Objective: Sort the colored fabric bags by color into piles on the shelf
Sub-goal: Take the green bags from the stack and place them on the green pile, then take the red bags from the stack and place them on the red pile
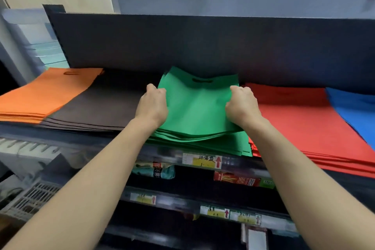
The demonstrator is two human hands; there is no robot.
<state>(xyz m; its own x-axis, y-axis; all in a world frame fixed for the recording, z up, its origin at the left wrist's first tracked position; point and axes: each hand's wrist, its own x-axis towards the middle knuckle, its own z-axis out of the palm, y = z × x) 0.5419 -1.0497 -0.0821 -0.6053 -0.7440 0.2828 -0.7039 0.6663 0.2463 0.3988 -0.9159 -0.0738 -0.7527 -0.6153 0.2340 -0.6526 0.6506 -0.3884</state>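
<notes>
A stack of flat green fabric bags (198,107) with cut-out handles lies on the dark shelf (67,136), between a pile of black fabric bags (97,103) and a pile of red fabric bags (300,119). The left hand (152,105) grips the stack's left edge and the right hand (241,103) grips its right edge, the fingers of both curled round the cloth. The upper green bags bow upward between the hands, above more green bags lying flat beneath. A pile of orange fabric bags (46,95) sits at the far left, touching the black pile, and blue fabric bags (353,107) overlap the red pile at the far right. A yellow-and-white label with a red arrow (203,160) is on the shelf's front rail.
</notes>
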